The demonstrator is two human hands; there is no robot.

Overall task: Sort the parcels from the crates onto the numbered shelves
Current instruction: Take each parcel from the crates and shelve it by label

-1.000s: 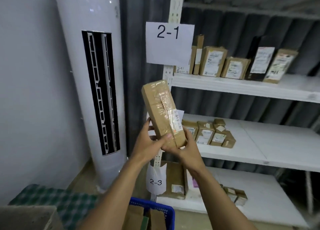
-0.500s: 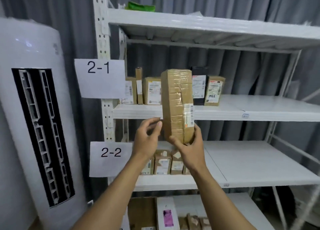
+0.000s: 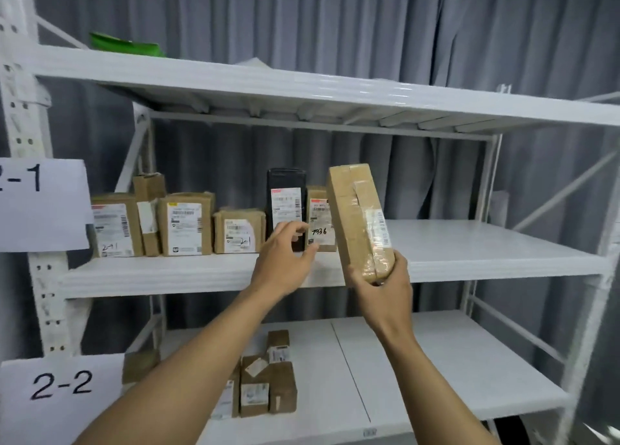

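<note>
the right hand (image 3: 382, 287) grips the long brown parcel (image 3: 359, 220) by its bottom end only, holding it tilted just in front of the 2-1 shelf (image 3: 486, 243), beside the standing row. the left hand (image 3: 285, 260) is loosely curved, holding nothing, near the black parcel (image 3: 286, 206). gripped so low, the long parcel could swing over and topple that upright row, or slip free. its label is too blurred to read, the 2-1 sign (image 3: 40, 203) is cut off at the edge, and i can't tell whether the left fingertips touch the black parcel
</note>
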